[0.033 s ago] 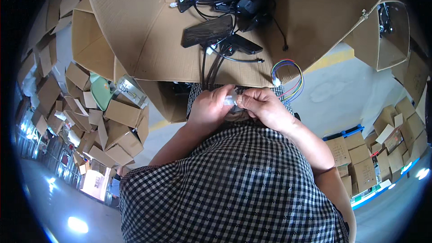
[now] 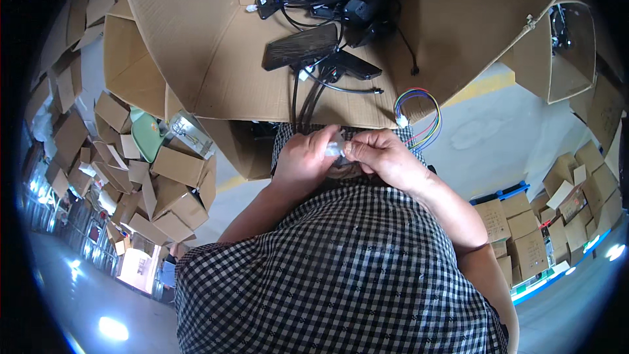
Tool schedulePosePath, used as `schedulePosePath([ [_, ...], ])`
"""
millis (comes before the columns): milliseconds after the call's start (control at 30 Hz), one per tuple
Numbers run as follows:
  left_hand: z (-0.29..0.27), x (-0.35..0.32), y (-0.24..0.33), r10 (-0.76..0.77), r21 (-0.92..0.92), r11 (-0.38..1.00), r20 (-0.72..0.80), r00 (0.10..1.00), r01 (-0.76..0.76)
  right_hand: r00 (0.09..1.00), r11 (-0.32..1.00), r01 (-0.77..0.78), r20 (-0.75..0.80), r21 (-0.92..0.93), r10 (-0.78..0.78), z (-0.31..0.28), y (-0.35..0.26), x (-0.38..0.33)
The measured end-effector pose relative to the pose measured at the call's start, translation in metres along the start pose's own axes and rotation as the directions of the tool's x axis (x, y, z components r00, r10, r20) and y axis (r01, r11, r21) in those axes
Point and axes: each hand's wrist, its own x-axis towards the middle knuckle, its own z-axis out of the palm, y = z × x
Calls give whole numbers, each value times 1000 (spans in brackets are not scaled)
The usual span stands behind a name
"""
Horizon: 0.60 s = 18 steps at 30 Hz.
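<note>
In front of my waist, my left hand is closed around a small whitish, partly see-through plastic connector. My right hand pinches its other end between thumb and fingers, hiding much of it. Black cables run down from the carton towards my left hand. Beside my right hand loops a bundle of thin coloured wires, with a white plug on its end. Black flat devices with cables lie in the carton; the nearest is a black panel.
The large open carton stands right before me, its near edge just beyond my hands. A heap of cartons and a green plastic piece lie to the left. More cartons are stacked at the right.
</note>
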Motion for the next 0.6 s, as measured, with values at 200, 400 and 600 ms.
schedulePosePath([
  [200,3,-2,-6,75,144,987,-37,997,-68,989,988,-95,101,-122,108,0,0,13],
  [400,-3,-3,-9,-53,42,998,-24,998,54,996,946,84,22,-314,-81,-28,-9,40],
  [600,-20,5,-1,-238,-336,915,-11,971,221,896,132,59,-6,-990,-444,-98,-29,158],
])
